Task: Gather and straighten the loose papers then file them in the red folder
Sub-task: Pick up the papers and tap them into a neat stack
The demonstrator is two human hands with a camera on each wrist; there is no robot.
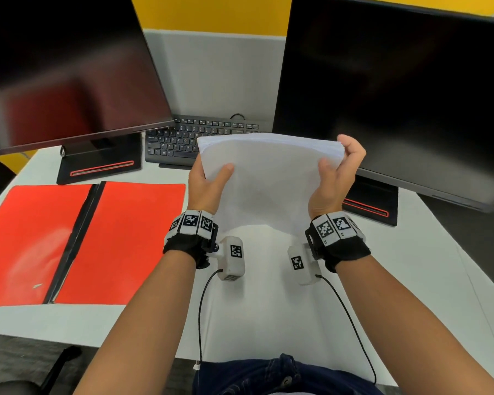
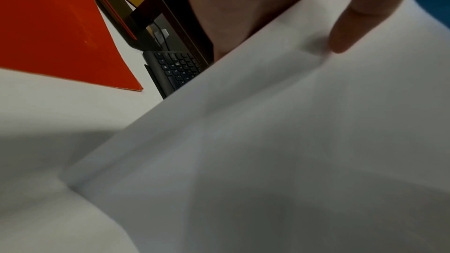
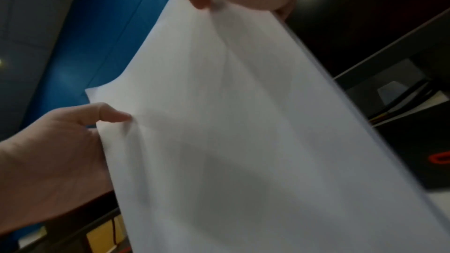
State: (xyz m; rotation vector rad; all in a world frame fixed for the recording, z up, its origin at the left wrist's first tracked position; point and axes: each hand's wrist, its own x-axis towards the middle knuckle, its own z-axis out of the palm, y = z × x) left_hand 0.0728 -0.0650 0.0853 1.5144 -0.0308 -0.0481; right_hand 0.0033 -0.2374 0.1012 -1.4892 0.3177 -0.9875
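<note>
Clamping the papers [image 1: 268,178] between them (upright), left grip [image 1: 208,185] and right grip [image 1: 332,181].

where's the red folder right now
In the head view the red folder lies open and flat on the white desk, left of the left hand, in front of the left monitor's base.

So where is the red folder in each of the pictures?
Head view: the red folder lies open and flat on the desk, at the left side of the picture.
Left wrist view: one red corner of it fills the upper left.
Right wrist view: not in it.
Shared landmark: the stack of white papers held up by both hands shows in all three views.
</note>
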